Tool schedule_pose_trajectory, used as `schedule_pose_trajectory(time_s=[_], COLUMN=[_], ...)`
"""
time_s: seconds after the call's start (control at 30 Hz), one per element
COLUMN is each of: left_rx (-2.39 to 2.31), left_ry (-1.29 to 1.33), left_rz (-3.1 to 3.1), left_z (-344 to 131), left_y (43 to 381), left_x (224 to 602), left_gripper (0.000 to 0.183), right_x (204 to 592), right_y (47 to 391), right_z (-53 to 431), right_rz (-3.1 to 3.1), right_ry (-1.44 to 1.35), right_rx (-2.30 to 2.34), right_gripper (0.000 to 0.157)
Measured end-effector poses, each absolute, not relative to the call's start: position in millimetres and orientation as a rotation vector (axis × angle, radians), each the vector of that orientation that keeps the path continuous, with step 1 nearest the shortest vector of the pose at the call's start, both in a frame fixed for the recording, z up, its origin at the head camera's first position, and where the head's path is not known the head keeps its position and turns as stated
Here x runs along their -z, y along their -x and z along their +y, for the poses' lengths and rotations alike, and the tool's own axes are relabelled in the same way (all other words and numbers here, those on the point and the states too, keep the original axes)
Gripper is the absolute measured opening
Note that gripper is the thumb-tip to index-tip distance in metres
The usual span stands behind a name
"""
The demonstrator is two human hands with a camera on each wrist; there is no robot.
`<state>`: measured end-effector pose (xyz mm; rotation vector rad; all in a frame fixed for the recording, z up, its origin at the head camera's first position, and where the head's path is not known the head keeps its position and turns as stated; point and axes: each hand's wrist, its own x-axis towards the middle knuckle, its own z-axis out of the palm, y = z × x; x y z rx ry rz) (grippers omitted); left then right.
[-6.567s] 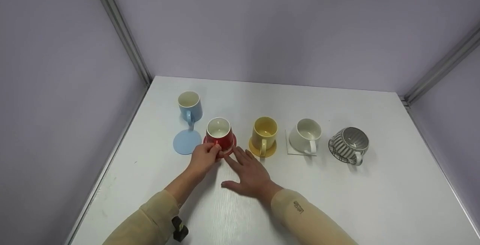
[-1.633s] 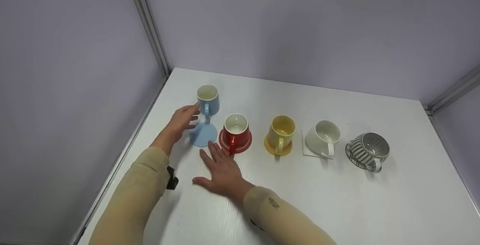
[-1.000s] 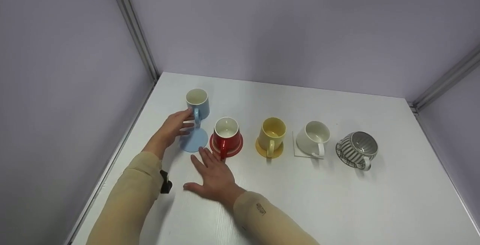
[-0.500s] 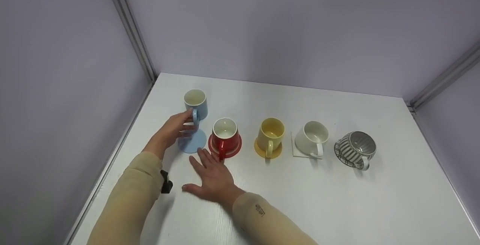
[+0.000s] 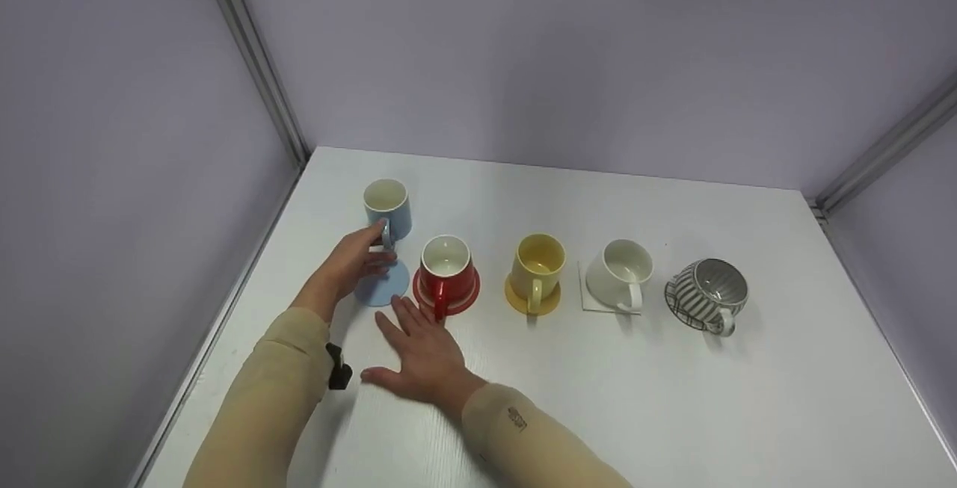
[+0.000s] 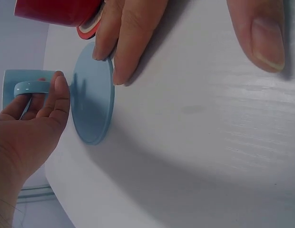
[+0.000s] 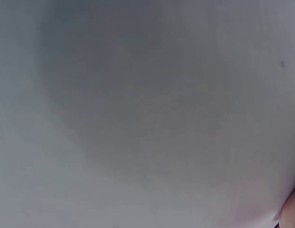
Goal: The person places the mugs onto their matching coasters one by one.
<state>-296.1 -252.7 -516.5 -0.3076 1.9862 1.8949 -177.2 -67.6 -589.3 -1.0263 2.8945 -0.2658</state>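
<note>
At the far left of the row, a light blue mug stands upright behind a round blue coaster. My left hand grips its handle, fingers curled through the loop in the left wrist view. My right hand lies low over the table with fingers spread. Two of its fingertips reach the edge of the blue coaster, which lies flat. Just right of that coaster stands a red mug on a red coaster, handle toward me. The right wrist view shows mostly blurred white surface.
Farther right stand a yellow mug on a yellow coaster, a white mug on a square white coaster, and a grey striped mug on a patterned coaster. Walls enclose the white table behind and at both sides.
My left hand has gone from the red mug's handle to the blue mug and closed on its handle. The right hand has shifted left, from the red coaster to the blue one.
</note>
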Motion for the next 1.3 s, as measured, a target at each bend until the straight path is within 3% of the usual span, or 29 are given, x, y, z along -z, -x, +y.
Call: schedule_pose_trajectory(time_s=[0.5,1.3], left_rx=[-1.907,-1.819], left_ry=[0.354,0.45], left_rz=[2.002,2.199], left_z=[-243,-268], left_y=[304,290], left_x=[519,519], left_gripper=[0.075,0.04], right_x=[593,590], right_y=[177,164], right_z=[-67,-94], right_rz=[2.92,2.846], right_ry=[1.014,1.051], right_rx=[0.278,0.299], right_gripper=[0.095,0.094])
